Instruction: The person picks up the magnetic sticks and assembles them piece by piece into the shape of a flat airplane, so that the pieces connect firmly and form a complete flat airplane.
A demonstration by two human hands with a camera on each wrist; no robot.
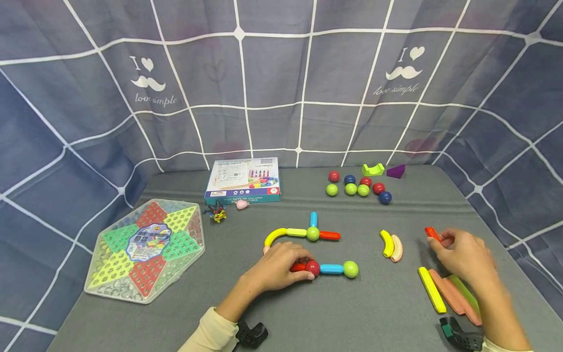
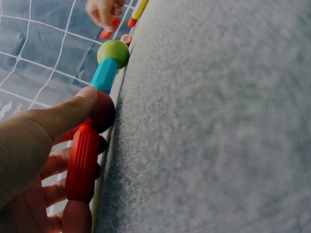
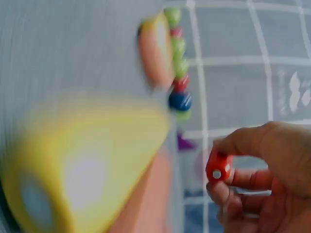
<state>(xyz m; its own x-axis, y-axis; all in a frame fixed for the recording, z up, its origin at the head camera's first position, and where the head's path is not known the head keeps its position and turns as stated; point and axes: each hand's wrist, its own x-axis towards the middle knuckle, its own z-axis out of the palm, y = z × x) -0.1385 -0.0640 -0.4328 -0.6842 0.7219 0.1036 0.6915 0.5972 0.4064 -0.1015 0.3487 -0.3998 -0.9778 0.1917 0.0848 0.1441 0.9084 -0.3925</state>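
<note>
Now the left hand point(image 1: 281, 264) grips the red ball point(image 1: 313, 267) of the rod-and-ball chain point(image 1: 332, 269), whose long axis runs sideways over the bench point(image 1: 374, 313), green ball point(image 1: 351, 269) end toward the right hand point(image 1: 466, 256). Well off to the right, that hand pinches a red rod point(image 1: 432, 233)!

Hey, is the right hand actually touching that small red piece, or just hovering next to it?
Touching. The right wrist view shows the right hand pinching the small red piece between thumb and fingers.
</note>
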